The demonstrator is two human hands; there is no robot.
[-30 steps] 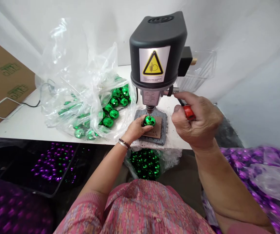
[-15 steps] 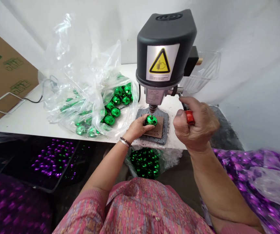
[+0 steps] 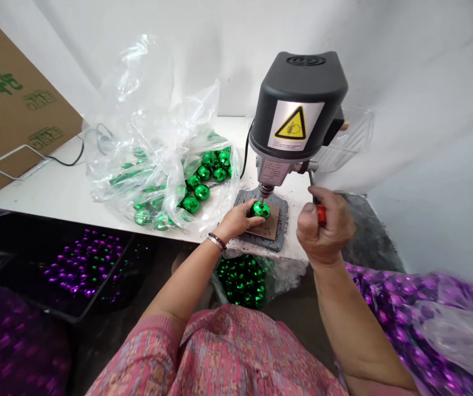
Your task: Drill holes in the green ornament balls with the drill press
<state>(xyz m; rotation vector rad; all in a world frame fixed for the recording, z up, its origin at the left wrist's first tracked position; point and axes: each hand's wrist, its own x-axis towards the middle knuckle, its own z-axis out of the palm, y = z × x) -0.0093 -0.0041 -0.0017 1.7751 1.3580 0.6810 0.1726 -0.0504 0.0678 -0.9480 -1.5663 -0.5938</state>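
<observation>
"Well, what do we log at the drill?"

"We log a green faceted bauble (image 3: 260,209) sitting on a brown pad (image 3: 273,228), which lies on the grey base plate (image 3: 282,219) of a black bench drill (image 3: 298,104). The bauble is directly under the chuck (image 3: 266,190). Whether the bit touches it, we cannot tell."

"And the hands?"

"The left hand (image 3: 238,220) rests against the bauble, its fingers (image 3: 249,219) curved closely over the side. The right hand (image 3: 326,228) is beside the drill, its fingers curled tightly around a red-handled tool (image 3: 321,214)."

"Containers?"

"We find a clear plastic bag (image 3: 154,121) on the white table (image 3: 55,190), holding many green baubles (image 3: 201,191). A second bag (image 3: 290,269) below the table edge holds more green baubles (image 3: 242,280). A black tray (image 3: 104,283) on the left carries purple and green baubles (image 3: 83,261). On the right, a clear sheet of plastic (image 3: 459,330) lies over purple baubles (image 3: 385,291). We also note a clear plastic tray (image 3: 350,137) behind the drill and a cardboard carton (image 3: 14,93) at the table's left end."
</observation>
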